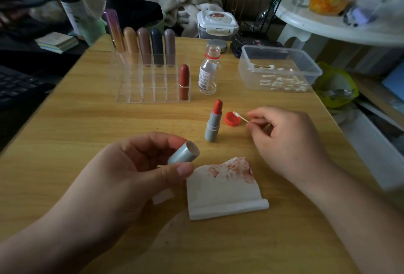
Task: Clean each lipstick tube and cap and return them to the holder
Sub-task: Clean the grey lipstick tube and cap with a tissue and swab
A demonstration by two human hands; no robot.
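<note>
My left hand [140, 168] grips a silver lipstick cap [184, 153], its open end turned up and right. An uncapped silver lipstick tube [213, 123] stands upright on the table with its red stick showing. My right hand [284, 138] pinches a cotton swab [240, 117] whose tip rests in a small red bottle cap [232, 118] lying just right of the tube. The clear acrylic holder [153, 85] stands further back, with several capped lipsticks in its rear row and a red lipstick [184, 82] at its front right.
A folded white tissue [225, 190] smeared with red lies between my hands. An open clear bottle [207, 72] stands right of the holder. A plastic tub [278, 69] of cotton swabs sits at the back right. Clutter and a white side table [328, 24] lie beyond the table's edge.
</note>
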